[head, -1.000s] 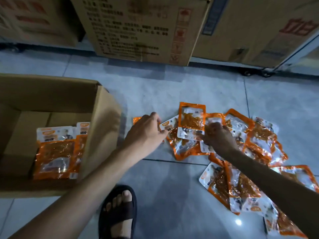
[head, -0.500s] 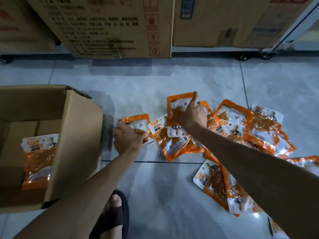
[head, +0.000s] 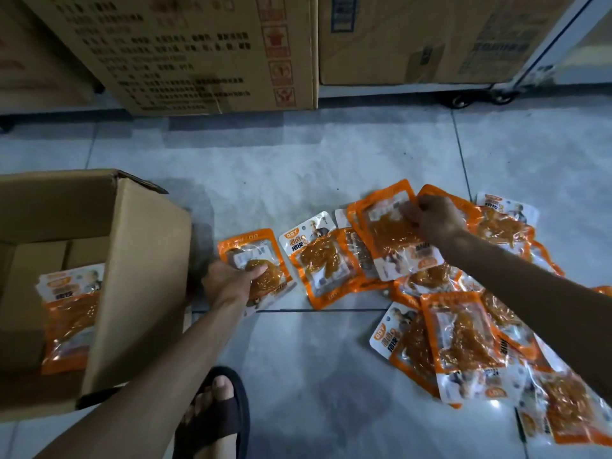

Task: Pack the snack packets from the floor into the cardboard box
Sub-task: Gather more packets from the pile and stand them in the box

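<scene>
On the left hand [head: 228, 283] the fingers [head: 255, 269] were curled round the lower edge of the lone packet [head: 261, 251], thumb side pressing into the filling. That one sat at 9 o'clock of the spread, just beside the cardboard box [head: 139, 260]. On the right hand [head: 433, 220] the fingers [head: 412, 212] were bunched and pinching the top-right of the tilted packet [head: 381, 226], which was propped on its neighbours around 1 o'clock.

Handling-wise, my read was that these are light, floppy vacuum pouches: glossy film, probably slick, with a lumpy soft middle and flat sealed borders. I'd grab at the orange seal edge or a corner instead of squeezing the middle. They overlap a lot, so lifting one could drag another along.

The rest of the pile [head: 463, 339] fanned from 2 round to 5 o'clock on the tiled floor [head: 298, 193]. A few packed packets [head: 69, 319] were lying flat in the box at 9 o'clock.

Readable stuff: the face-up packet [head: 314, 256] had an orange "ODY" badge and big dark characters that looked like 猪皮, plus a small portrait. The cartons [head: 198, 51] at 12 o'clock carried rows of Chinese print too blurred to read and red handling symbols down one edge. A sandal [head: 218, 419] sat at 6 o'clock.
</scene>
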Action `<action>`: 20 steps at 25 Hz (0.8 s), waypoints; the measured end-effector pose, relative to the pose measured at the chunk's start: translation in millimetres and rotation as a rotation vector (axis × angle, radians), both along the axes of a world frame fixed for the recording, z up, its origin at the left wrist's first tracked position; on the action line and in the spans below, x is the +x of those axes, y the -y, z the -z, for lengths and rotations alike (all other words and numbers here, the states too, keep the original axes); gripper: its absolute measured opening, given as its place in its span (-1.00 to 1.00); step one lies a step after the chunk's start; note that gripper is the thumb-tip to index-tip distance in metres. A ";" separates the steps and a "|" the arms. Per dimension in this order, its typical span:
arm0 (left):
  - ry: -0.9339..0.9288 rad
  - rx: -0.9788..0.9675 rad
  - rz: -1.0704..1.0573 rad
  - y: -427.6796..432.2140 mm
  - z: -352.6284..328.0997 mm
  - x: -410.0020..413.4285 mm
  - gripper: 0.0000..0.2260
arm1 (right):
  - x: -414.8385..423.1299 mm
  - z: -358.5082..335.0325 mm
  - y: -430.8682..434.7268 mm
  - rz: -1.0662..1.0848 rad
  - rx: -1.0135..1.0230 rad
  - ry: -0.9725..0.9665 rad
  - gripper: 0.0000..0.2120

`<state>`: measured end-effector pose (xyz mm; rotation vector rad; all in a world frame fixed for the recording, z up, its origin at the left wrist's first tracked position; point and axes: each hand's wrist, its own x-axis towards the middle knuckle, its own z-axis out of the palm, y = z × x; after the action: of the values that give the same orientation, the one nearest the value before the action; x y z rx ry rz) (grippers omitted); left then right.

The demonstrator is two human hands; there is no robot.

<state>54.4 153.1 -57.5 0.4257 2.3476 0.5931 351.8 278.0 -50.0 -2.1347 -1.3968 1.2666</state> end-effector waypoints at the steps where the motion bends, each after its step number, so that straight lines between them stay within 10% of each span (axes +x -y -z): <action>1: 0.041 0.045 -0.037 1.2 -1.2 -0.9 -0.50 | -0.3 6.1 4.3 -0.055 0.003 0.093 -0.70; 7: 0.300 0.411 0.036 -11.3 -17.5 19.0 -0.60 | -12.2 19.5 14.6 -0.214 -0.007 0.367 -0.05; 20: 0.014 0.025 0.277 -7.9 2.5 89.8 -0.26 | -21.7 -2.5 19.8 -0.211 0.112 0.357 -0.20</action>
<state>144.2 161.0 -60.0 0.7413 2.2178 0.4906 330.1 258.2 -47.6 -2.2609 -1.8313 0.8732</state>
